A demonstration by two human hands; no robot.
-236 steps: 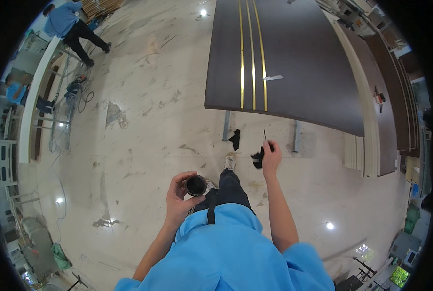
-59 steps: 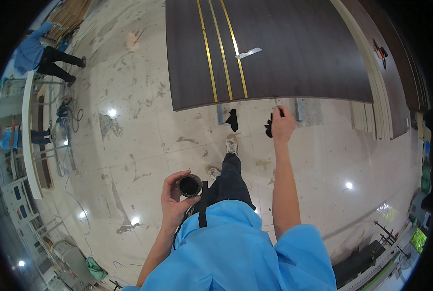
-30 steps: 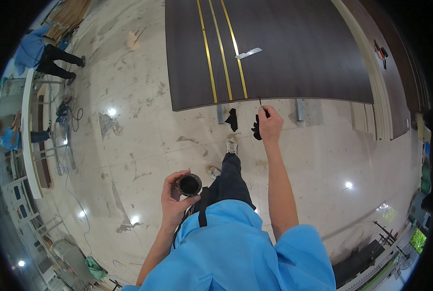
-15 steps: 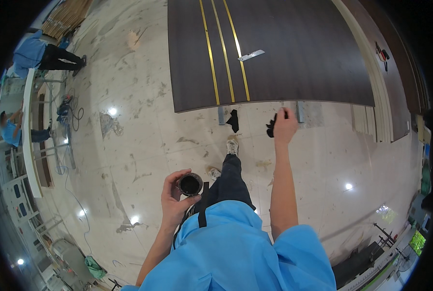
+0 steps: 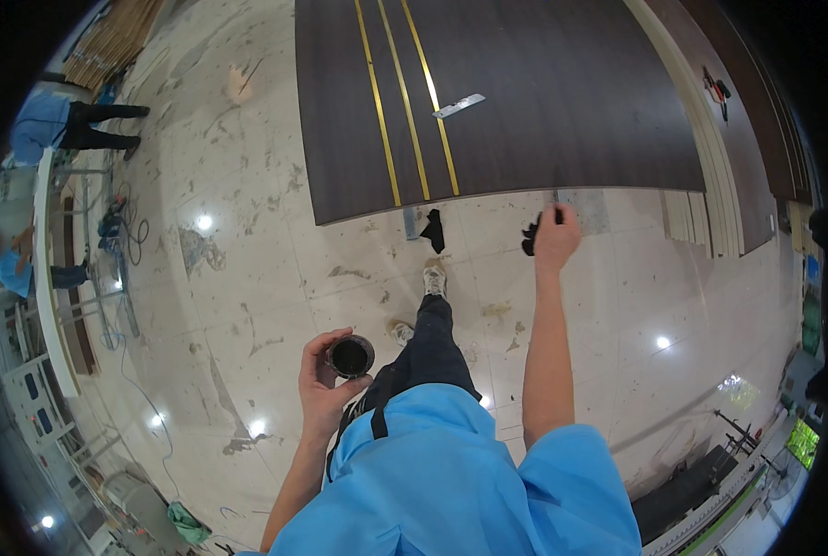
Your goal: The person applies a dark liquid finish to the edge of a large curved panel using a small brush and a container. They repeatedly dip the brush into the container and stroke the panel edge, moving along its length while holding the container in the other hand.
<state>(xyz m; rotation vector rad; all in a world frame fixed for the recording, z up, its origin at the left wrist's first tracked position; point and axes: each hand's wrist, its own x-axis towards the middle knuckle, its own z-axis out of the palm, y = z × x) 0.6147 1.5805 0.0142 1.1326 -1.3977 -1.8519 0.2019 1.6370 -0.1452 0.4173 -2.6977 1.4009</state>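
Observation:
Upright in my left hand [image 5: 326, 382] is a small round pot [image 5: 352, 357] with dark contents; fingers and thumb wrap its side. My right hand [image 5: 556, 241] reaches forward to the near edge of a large dark brown panel [image 5: 562, 102]. Its fingers are closed on a crumpled black cloth [image 5: 530, 235], part of which sticks out to the left. What the fingertips touch at the edge is too small to tell. Three gold strips [image 5: 404, 102] run along the panel, and a short silver metal piece [image 5: 459, 106] lies across the right-hand one.
A second black cloth-like piece [image 5: 433, 231] is below the panel edge, beside a grey support [image 5: 410, 223]. Stacked boards [image 5: 701, 222] stand at the right, with red-handled pliers [image 5: 718, 93] beyond. Two people in blue work at a white-edged bench [image 5: 45, 278] on the left.
My right hand has moved a little to the right along the panel edge, the black cloth going with it. My left hand still holds the pot. The view has shifted slightly.

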